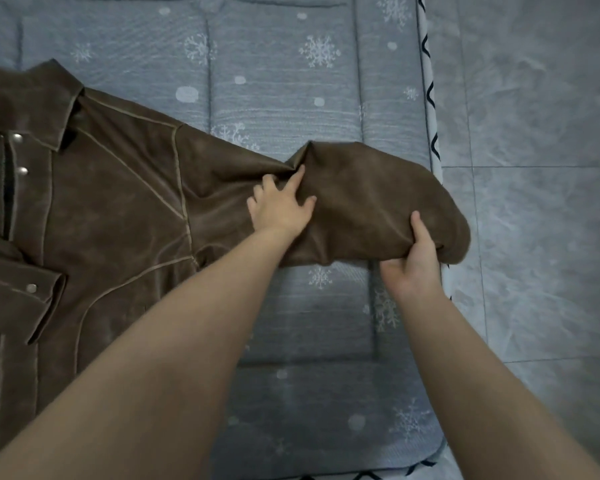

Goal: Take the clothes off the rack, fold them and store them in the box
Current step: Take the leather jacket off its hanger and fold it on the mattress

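A brown suede-like jacket (111,202) with metal snaps lies front-up on a quilted blue-grey mattress (291,81), its collar at the upper left. One sleeve (368,202) stretches right toward the mattress edge. My left hand (281,206) presses flat on the sleeve near its middle, fingers spread. My right hand (413,258) grips the sleeve's far end from below, thumb on top, and that end is lifted and bunched. No rack and no box are in view.
The mattress carries a snowflake print and ends at a white zigzag-trimmed border (430,116) on the right. Beyond it lies a grey tiled floor (534,168). Bare mattress shows below the sleeve and above the jacket.
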A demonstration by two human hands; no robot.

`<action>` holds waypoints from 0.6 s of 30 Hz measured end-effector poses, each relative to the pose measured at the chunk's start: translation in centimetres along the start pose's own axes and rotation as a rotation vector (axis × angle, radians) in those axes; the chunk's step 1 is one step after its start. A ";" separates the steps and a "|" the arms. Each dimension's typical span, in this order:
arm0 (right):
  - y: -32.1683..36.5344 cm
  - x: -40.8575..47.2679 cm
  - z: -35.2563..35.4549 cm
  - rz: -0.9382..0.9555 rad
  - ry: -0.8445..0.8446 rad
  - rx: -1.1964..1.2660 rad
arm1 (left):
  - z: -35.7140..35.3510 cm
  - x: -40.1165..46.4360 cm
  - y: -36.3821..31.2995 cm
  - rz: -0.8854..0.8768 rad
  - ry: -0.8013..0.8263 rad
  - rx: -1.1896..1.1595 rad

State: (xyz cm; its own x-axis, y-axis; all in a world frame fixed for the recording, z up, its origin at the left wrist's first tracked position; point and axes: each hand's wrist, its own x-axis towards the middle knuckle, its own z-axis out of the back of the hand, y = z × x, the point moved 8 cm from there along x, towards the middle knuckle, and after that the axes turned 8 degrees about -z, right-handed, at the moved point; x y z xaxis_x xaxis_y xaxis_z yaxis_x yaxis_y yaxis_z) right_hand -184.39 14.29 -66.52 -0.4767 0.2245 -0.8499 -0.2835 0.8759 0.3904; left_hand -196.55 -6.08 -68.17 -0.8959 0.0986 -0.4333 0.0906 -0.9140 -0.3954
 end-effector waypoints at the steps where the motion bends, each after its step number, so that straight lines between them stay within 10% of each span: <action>1: -0.1 -0.6 -0.1 0.028 0.011 -0.016 | 0.1 1.0 0.7 -0.010 0.067 -0.120; 4: -0.2 -3.1 -0.4 0.114 -0.033 -0.085 | 2.3 1.6 2.2 0.008 0.154 -0.726; 8: -1.5 -5.9 -1.6 0.211 -0.092 -0.227 | 7.0 0.1 6.2 0.140 -0.155 -0.972; 18: -11.9 -12.6 -9.8 0.269 0.094 -0.598 | 4.8 -10.1 10.0 0.255 0.387 -1.334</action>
State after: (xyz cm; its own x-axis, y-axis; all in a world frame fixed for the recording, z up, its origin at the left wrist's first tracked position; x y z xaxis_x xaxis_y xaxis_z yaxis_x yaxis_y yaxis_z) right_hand -183.15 -3.10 -56.98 -0.6581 0.3402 -0.6717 -0.5447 0.4008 0.7366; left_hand -188.71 -18.13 -63.92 -0.6382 0.2890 -0.7136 0.7626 0.1095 -0.6376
